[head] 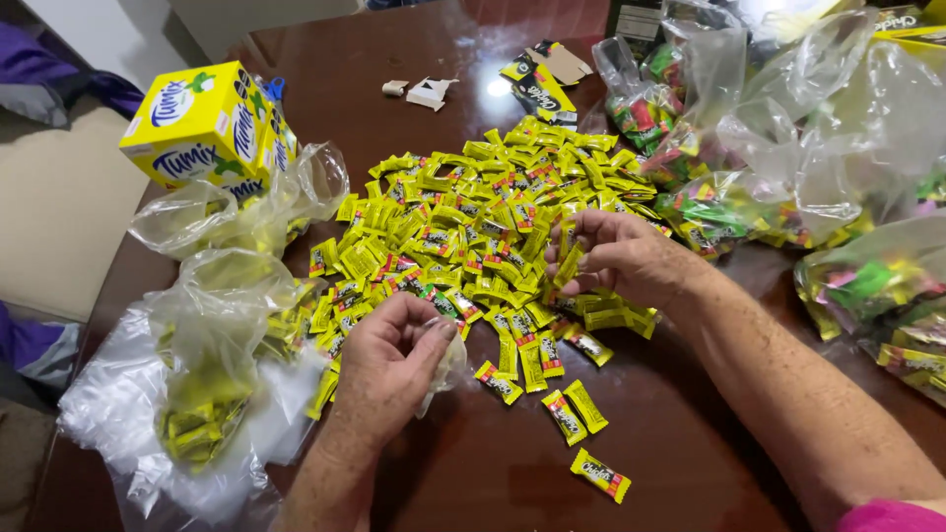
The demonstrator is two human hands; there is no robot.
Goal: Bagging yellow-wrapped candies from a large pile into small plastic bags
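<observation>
A big heap of small yellow wrapped candies (473,227) is spread over the dark brown table (473,473). My left hand (389,365) is closed on a small clear plastic bag (448,366) near the heap's front edge. My right hand (611,258) rests on the right side of the heap, its fingers curled around several yellow candies (567,258). A few loose candies (581,409) lie in front, between my forearms.
Clear bags filled with yellow candies (212,384) lie at the left, beside a yellow carton (202,123). Larger bags of mixed green, red and yellow candies (778,148) crowd the right and back. An opened flat carton (537,79) and paper scraps (429,92) lie at the back.
</observation>
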